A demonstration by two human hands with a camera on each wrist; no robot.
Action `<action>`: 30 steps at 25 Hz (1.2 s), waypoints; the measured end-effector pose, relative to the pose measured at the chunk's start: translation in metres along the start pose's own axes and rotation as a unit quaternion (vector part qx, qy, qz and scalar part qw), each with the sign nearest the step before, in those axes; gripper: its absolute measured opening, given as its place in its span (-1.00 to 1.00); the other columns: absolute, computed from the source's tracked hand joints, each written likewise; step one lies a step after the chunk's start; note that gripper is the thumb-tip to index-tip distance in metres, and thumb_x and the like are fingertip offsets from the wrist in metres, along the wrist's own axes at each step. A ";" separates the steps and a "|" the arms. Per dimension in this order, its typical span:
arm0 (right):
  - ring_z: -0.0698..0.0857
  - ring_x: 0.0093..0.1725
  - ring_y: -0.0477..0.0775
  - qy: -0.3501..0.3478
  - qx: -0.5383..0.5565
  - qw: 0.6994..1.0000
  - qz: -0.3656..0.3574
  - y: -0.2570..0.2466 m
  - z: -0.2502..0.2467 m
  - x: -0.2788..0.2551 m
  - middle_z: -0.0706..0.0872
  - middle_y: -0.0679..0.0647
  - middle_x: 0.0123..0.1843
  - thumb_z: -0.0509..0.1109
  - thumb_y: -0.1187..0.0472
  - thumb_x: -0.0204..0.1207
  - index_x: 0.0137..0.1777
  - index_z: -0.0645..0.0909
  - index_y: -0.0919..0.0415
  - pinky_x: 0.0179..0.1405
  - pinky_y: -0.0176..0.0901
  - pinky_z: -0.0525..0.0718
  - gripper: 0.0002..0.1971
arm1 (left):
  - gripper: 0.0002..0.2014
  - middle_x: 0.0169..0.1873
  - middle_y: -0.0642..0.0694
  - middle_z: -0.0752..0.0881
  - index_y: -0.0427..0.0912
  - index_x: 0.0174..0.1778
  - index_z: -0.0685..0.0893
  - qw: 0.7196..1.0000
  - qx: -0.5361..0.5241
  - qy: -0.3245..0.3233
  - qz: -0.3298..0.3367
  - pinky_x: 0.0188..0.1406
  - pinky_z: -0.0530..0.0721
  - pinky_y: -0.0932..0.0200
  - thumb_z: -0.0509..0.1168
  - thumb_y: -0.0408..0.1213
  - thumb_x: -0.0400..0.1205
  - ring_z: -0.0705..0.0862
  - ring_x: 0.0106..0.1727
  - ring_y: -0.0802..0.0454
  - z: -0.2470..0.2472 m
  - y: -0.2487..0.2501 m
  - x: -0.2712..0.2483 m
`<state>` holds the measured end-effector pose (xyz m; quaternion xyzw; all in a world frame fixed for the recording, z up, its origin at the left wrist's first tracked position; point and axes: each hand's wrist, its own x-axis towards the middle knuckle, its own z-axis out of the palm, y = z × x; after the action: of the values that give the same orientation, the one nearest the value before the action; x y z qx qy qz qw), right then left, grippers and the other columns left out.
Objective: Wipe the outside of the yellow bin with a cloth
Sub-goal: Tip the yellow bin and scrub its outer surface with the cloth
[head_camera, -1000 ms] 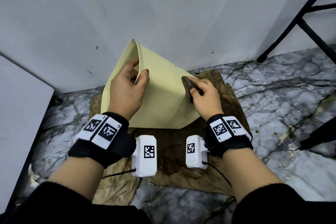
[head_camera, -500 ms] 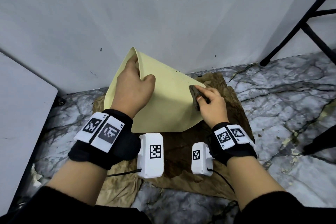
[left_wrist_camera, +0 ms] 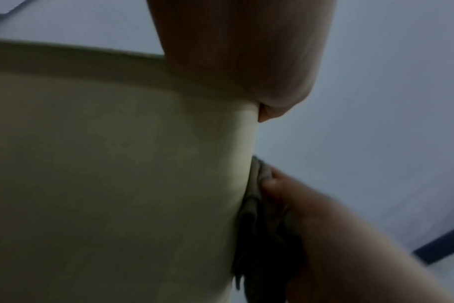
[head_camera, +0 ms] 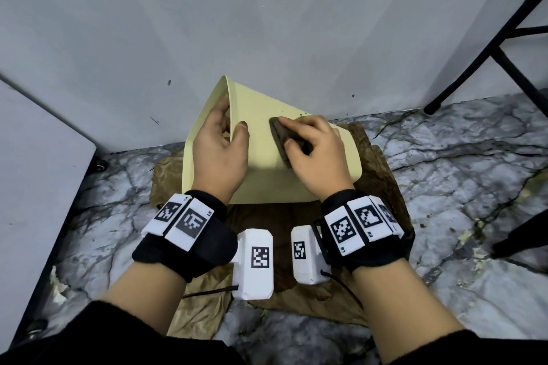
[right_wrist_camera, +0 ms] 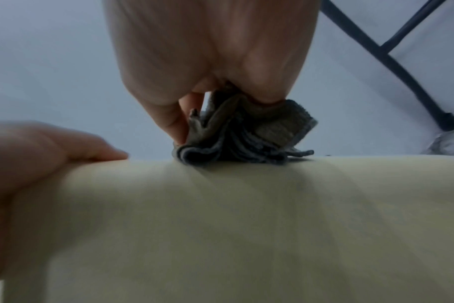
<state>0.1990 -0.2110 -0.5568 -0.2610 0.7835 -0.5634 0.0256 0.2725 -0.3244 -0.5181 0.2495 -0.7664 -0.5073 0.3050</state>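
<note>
Fingers of the left hand curl over the yellow bin's rim, thumb outside; just beside it, the right hand pinches a bunched cloth against the bin's side.

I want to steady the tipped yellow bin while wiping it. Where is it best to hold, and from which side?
Probably the open rim, from the left. The yellow bin lies tipped with its mouth leftward; the left hand hooks fingers inside, thumb outside. That leaves the wall free for the right hand and cloth.
</note>
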 end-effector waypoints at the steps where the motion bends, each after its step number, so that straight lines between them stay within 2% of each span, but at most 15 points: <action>1: 0.51 0.14 0.23 -0.004 -0.007 1.000 -0.020 -0.005 0.004 -0.002 0.65 0.02 0.08 0.29 0.23 0.43 0.20 0.64 -0.02 0.05 -0.47 0.26 -0.65 | -0.54 -0.05 0.22 0.64 -0.16 0.38 0.43 1.000 0.002 -0.009 0.005 0.04 0.61 0.39 0.19 -0.35 0.53 0.64 -0.06 0.43 0.002 -0.002 -0.002; 2: 0.51 0.13 0.23 -0.007 -0.011 0.999 -0.032 -0.006 0.008 -0.004 0.65 0.02 0.08 0.27 0.19 0.41 0.21 0.63 -0.03 0.01 -0.54 0.24 -0.64 | -0.56 -0.05 0.24 0.62 -0.18 0.39 0.42 1.000 0.007 -0.017 0.010 0.02 0.59 0.46 0.19 -0.41 0.56 0.62 -0.07 0.50 0.003 -0.004 -0.004; 4: 0.51 0.13 0.22 -0.003 -0.008 0.999 -0.035 -0.004 0.013 -0.007 0.65 0.02 0.09 0.24 0.16 0.40 0.22 0.62 -0.05 0.07 -0.71 0.19 -0.61 | -0.58 -0.07 0.29 0.58 -0.21 0.39 0.41 0.999 0.019 -0.026 0.017 -0.05 0.52 0.61 0.16 -0.49 0.59 0.58 -0.10 0.61 0.004 -0.008 -0.006; 6: 0.51 0.14 0.21 0.003 0.002 1.000 -0.030 0.001 0.013 -0.008 0.64 0.02 0.10 0.25 0.17 0.41 0.23 0.61 -0.06 0.10 -0.75 0.16 -0.62 | -0.57 -0.05 0.26 0.60 -0.21 0.40 0.40 0.999 0.027 -0.027 0.020 -0.06 0.51 0.63 0.16 -0.49 0.59 0.57 -0.11 0.63 0.004 -0.010 -0.005; 9: 0.48 0.17 0.21 0.004 0.003 1.000 -0.007 0.012 0.008 -0.009 0.64 0.04 0.13 0.30 0.26 0.47 0.24 0.61 -0.04 0.06 -0.54 0.25 -0.65 | -0.56 0.00 0.19 0.60 -0.18 0.42 0.39 0.999 0.042 -0.023 0.020 -0.06 0.50 0.65 0.17 -0.44 0.60 0.56 -0.09 0.65 0.003 -0.010 -0.004; 12: 0.46 0.20 0.21 0.008 -0.001 0.999 0.036 0.030 -0.001 -0.011 0.61 0.05 0.16 0.30 0.29 0.50 0.24 0.60 -0.03 0.21 -0.34 0.28 -0.65 | -0.55 -0.02 0.26 0.59 -0.14 0.43 0.39 0.998 0.052 -0.019 0.022 -0.03 0.52 0.63 0.18 -0.40 0.59 0.56 -0.07 0.63 0.001 -0.012 -0.002; 16: 0.46 0.28 0.21 0.022 -0.010 0.995 0.095 0.059 -0.012 -0.010 0.59 0.07 0.21 0.29 0.28 0.51 0.25 0.60 -0.02 0.27 -0.32 0.28 -0.66 | -0.54 -0.07 0.37 0.56 -0.08 0.44 0.38 0.997 0.067 -0.018 0.016 0.03 0.55 0.54 0.18 -0.35 0.59 0.55 -0.06 0.63 0.000 -0.012 0.000; 18: 0.48 0.29 0.25 0.034 -0.008 0.993 0.116 0.075 -0.018 -0.010 0.58 0.08 0.22 0.29 0.27 0.51 0.25 0.60 -0.03 0.38 -0.11 0.39 -0.66 | -0.53 -0.08 0.42 0.54 -0.07 0.44 0.37 0.997 0.079 -0.020 0.014 0.00 0.51 0.62 0.17 -0.37 0.59 0.54 -0.08 0.65 0.000 -0.012 0.000; 20: 0.48 0.30 0.28 0.042 -0.010 0.988 0.151 0.087 -0.023 -0.012 0.57 0.09 0.25 0.29 0.25 0.51 0.26 0.59 -0.03 0.42 0.11 0.44 -0.66 | -0.53 -0.03 0.36 0.57 -0.08 0.45 0.37 0.994 0.105 -0.020 0.021 -0.06 0.44 0.72 0.17 -0.38 0.59 0.56 -0.04 0.56 0.000 -0.010 0.000; 22: 0.47 0.30 0.28 0.047 -0.014 0.983 0.176 0.095 -0.027 -0.013 0.56 0.11 0.27 0.28 0.25 0.52 0.27 0.58 -0.04 0.41 0.13 0.45 -0.66 | -0.53 0.12 0.15 0.61 -0.11 0.46 0.34 0.988 0.150 -0.027 0.039 -0.07 0.39 0.73 0.16 -0.37 0.59 0.55 0.10 0.33 0.000 -0.006 -0.001; 25: 0.48 0.28 0.30 0.049 -0.014 0.982 0.182 0.096 -0.029 -0.014 0.56 0.12 0.27 0.28 0.26 0.51 0.27 0.58 -0.02 0.40 0.12 0.46 -0.65 | -0.51 0.33 -0.10 0.59 -0.17 0.49 0.30 0.977 0.199 -0.037 0.059 0.08 0.41 0.45 0.15 -0.35 0.60 0.56 0.27 0.02 0.001 -0.004 0.000; 27: 0.47 0.29 0.29 0.050 -0.012 0.981 0.186 0.091 -0.027 -0.014 0.55 0.11 0.28 0.28 0.27 0.51 0.28 0.58 0.00 0.41 0.08 0.45 -0.65 | -0.50 0.37 -0.19 0.56 -0.20 0.51 0.25 0.972 0.226 -0.037 0.059 0.14 0.40 0.28 0.14 -0.33 0.61 0.54 0.31 -0.12 -0.001 -0.005 0.000; 30: 0.46 0.28 0.27 0.050 -0.013 0.985 0.164 0.071 -0.017 -0.016 0.57 0.10 0.26 0.27 0.30 0.51 0.27 0.58 0.02 0.35 -0.13 0.40 -0.65 | -0.49 0.34 -0.23 0.57 -0.21 0.51 0.23 0.970 0.235 -0.032 0.054 0.12 0.42 0.23 0.13 -0.32 0.62 0.55 0.28 -0.18 -0.003 -0.008 0.000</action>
<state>0.1797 -0.1728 -0.6182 -0.1007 0.8231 -0.5538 0.0747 0.2746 -0.3291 -0.5244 0.2560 -0.8857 -0.3036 0.2405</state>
